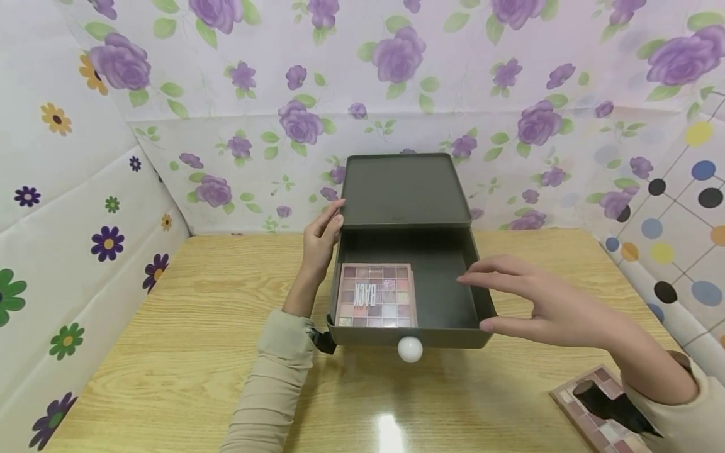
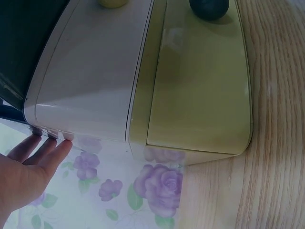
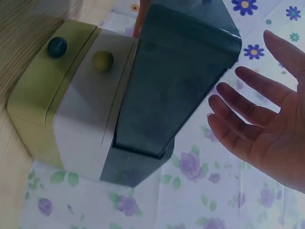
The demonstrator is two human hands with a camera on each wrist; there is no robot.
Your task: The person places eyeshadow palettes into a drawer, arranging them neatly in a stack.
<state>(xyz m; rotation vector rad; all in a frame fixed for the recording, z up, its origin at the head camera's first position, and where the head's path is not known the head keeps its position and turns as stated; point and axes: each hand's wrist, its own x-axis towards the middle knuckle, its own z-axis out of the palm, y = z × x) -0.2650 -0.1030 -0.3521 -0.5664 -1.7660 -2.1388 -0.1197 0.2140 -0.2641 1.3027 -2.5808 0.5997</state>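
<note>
A small stacked drawer cabinet (image 1: 405,189) stands on the table, its dark green top drawer (image 1: 447,299) pulled out toward me. In the drawer's left half lies an eyeshadow palette (image 1: 376,296) with a grid of coloured squares and the word "BACK". My left hand (image 1: 319,245) rests its extended fingers against the cabinet's left side; in the left wrist view those fingers (image 2: 56,155) touch near the upper tiers. At the drawer's right wall my right hand (image 1: 544,302) hovers with fingers spread and nothing in them. Its palm (image 3: 271,124) faces the drawer in the right wrist view.
A second eyeshadow palette (image 1: 566,397) lies on the wooden table (image 1: 226,296) at the right, partly behind my right wrist. Below the top drawer sit a whitish drawer (image 3: 90,95) and a yellow-green drawer (image 3: 33,90), both closed, with round knobs. Flowered cloth (image 1: 226,94) hangs behind.
</note>
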